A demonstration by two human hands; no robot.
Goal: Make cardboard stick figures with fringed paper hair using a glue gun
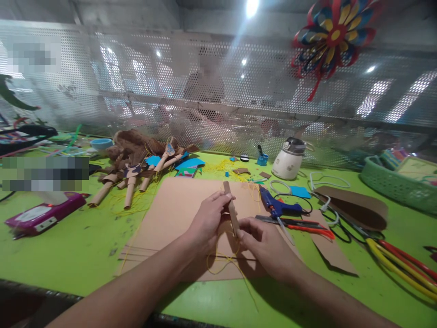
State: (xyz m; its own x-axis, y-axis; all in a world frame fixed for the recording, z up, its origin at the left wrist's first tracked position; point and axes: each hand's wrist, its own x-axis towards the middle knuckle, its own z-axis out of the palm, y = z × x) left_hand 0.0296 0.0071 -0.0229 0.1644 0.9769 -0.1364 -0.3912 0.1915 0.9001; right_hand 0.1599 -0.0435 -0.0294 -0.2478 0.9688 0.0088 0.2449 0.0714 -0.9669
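My left hand [209, 217] is closed around the upper part of a narrow brown cardboard strip [232, 210], which stands tilted in front of me. With thumb and fingers, my right hand [258, 239] pinches the lower end of the same strip. Yellow string [218, 269] hangs in loose loops below the strip and trails toward the front of the table. Under both hands lie stacked sheets of brown cardboard [174, 214]. Whether the string is fastened to the strip I cannot tell.
To the right lie a blue glue gun [278, 205], an orange-handled cutter [307, 224] and red-and-yellow-handled scissors [399, 259]. Behind stands a white bottle [288, 159]. Rolled cardboard figures [131, 182] lie at back left, near a purple power strip [48, 214]. A green basket [392, 182] sits far right.
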